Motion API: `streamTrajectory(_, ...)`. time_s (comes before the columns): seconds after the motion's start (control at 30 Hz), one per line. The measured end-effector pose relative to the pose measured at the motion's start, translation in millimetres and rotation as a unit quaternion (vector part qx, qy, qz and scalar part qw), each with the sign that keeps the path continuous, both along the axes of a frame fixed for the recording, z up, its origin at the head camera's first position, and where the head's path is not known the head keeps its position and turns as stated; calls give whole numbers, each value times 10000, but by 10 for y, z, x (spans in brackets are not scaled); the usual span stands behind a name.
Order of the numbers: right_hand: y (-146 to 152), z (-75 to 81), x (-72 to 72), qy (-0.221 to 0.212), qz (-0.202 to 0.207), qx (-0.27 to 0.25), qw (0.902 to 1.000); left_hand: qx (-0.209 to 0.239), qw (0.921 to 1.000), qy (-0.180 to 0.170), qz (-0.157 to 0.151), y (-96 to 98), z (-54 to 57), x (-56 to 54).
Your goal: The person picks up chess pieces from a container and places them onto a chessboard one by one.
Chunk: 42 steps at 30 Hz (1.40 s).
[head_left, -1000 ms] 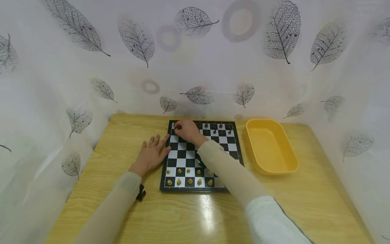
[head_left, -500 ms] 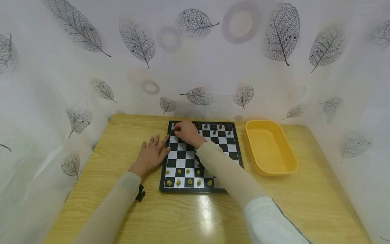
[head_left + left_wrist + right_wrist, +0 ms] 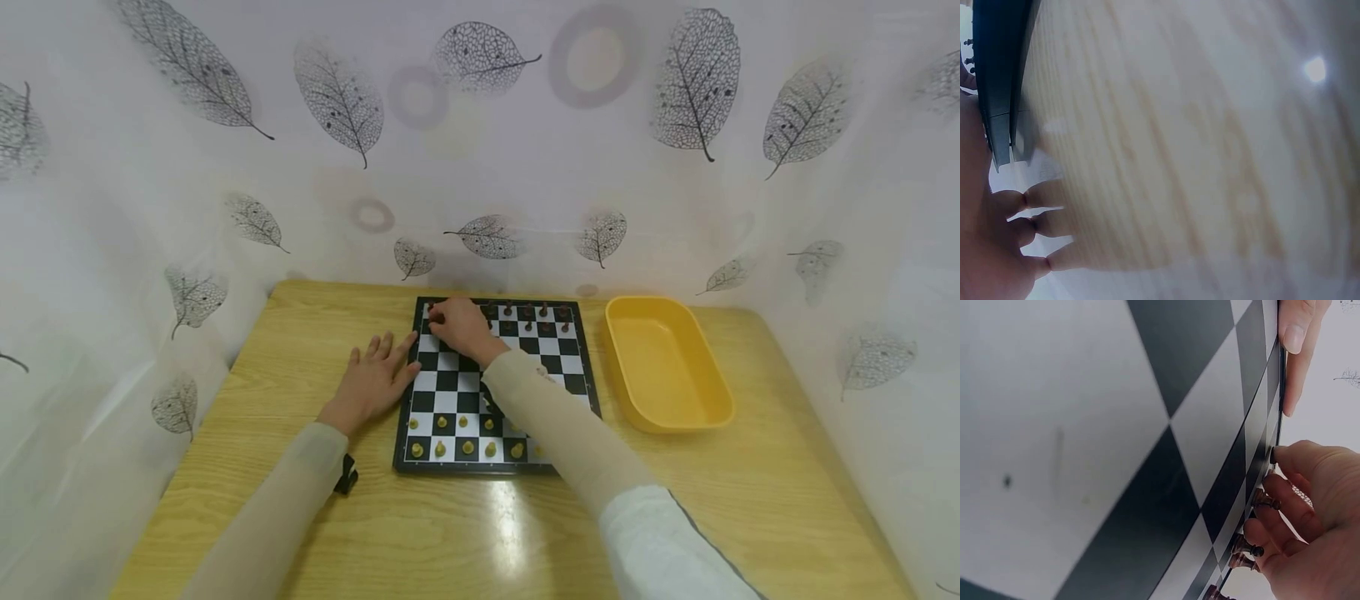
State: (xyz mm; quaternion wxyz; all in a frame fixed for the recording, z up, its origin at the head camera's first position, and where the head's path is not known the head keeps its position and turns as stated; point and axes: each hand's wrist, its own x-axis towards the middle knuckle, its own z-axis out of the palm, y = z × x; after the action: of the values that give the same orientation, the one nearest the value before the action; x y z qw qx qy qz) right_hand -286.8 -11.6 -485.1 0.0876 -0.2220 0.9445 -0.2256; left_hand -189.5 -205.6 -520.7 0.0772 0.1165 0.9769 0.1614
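A black-and-white chessboard lies on the wooden table. My right hand reaches over its far left corner, thumb and forefinger pinching a small dark chess piece on a square at the edge. The other right-hand fingers curl among brown chess pieces in the right wrist view. More brown pieces stand in two rows along the far side. Gold pieces fill two rows on the near side, partly hidden by my right forearm. My left hand rests open on the table, fingertips at the board's left edge.
To the right of the board stands a yellow plastic tray. A white leaf-printed sheet hangs behind the table and on both sides. A black strap shows at my left wrist.
Both hands keep nearly the same places. My right hand stays at the far left corner, its fingers shifting slightly; the head view tilts a little.
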Motion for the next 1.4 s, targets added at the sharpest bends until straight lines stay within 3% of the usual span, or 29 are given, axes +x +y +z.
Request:
streamTrajectory(0.5, -6, -63, -28, 166, -19, 175, 9997, -51, 10000, -76, -13, 19, 8, -4)
streamTrajectory(0.8, 52, -15, -6, 130, -107, 192, 9997, -9, 9999, -94, -74, 44, 18, -9)
streamTrajectory(1.0, 87, 117, 18, 125, -91, 59, 9999, -47, 9999, -110, -95, 26, 19, -20)
streamTrajectory(1.17, 181, 313, 48, 19, -38, -388, 9992, -67, 9998, -149, -74, 11, 11, -39)
streamTrajectory(1.4, 630, 589, 96, 122, -192, -996, 9948, -128, 9998, -131, -87, -9, -4, -46)
